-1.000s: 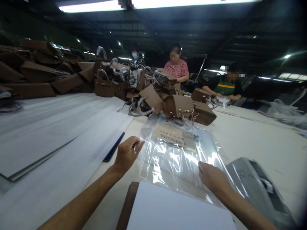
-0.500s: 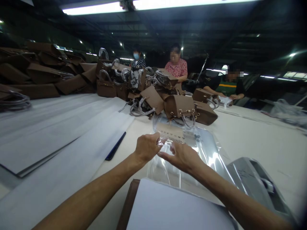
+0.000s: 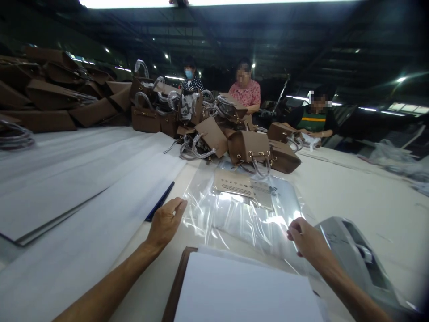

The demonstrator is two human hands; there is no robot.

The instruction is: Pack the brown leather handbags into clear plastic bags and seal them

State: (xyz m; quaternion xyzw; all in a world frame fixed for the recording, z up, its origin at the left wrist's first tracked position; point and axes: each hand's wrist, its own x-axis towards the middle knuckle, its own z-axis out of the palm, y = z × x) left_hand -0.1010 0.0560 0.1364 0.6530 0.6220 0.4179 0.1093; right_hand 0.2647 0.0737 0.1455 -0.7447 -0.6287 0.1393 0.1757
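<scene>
A clear plastic bag (image 3: 201, 214) is spread across the table in front of me, with printed text and symbols on its far part. My left hand (image 3: 167, 221) is closed in a pinch on its near left side. On the opposite side, my right hand (image 3: 306, 237) pinches the bag's right edge. Nearer to me lies a white sheet (image 3: 248, 286) on top of a brown piece (image 3: 177, 286), whose left edge shows. A slim dark blue object (image 3: 161, 201) rests just beyond my left hand; its kind is unclear.
A grey tape dispenser (image 3: 342, 241) stands right of my right hand. Brown handbags (image 3: 250, 145) with wrapped handles are heaped beyond the plastic bag, more (image 3: 60, 94) at far left. White sheets (image 3: 100, 188) cover the left side. Several people (image 3: 244, 91) are behind the heap.
My hands have moved apart from the middle, the left one leftward and the right one rightward. The clear plastic bag is now pulled out wider between them.
</scene>
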